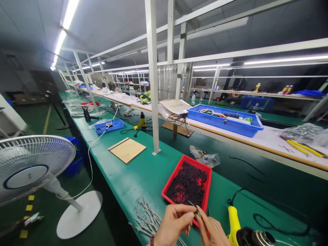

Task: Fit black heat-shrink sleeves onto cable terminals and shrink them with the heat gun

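Note:
My left hand and my right hand meet over the near edge of a red tray, fingertips almost touching. Both are closed in a pinch around a small dark piece, with a thin light-coloured sliver sticking out beside it; what each one grips is too small to make out. A bit of red and a dark tip show by the right fingers, mostly hidden. Many short black pieces fill the tray. Left of my left hand lies a bundle of thin grey wires with frayed ends.
A yellow heat gun with a black cord lies at right. Beyond the tray are a plastic bag, a cardboard piece and a white post. A shelf holds a blue bin. A white fan stands at left.

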`<state>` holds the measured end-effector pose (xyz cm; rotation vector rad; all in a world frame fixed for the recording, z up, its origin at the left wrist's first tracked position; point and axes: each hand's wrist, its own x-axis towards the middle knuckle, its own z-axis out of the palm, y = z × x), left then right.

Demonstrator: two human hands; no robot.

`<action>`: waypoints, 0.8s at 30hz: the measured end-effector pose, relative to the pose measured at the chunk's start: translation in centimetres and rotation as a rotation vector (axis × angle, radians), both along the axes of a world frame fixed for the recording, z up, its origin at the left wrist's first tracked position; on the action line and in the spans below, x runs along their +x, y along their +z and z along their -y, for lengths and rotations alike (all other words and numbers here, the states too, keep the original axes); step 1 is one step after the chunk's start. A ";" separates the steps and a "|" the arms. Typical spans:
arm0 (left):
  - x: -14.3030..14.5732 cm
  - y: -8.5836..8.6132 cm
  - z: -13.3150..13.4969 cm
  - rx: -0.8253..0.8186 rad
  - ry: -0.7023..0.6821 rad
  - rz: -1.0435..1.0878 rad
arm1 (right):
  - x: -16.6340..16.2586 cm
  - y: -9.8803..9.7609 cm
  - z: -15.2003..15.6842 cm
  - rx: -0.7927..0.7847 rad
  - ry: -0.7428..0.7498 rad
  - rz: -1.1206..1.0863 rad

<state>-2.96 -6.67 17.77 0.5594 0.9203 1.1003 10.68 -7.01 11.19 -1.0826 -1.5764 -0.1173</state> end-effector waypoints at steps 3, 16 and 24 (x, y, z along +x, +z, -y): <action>0.4 0.0 0.0 -0.053 -0.008 0.058 | -0.2 -0.5 -0.1 0.066 0.016 0.021; -0.6 0.3 -1.0 0.355 0.092 -0.468 | -0.3 2.2 1.8 -0.196 -0.013 0.247; -3.4 0.6 -3.0 0.262 0.190 -0.366 | 0.0 1.1 2.5 -0.293 -0.076 0.254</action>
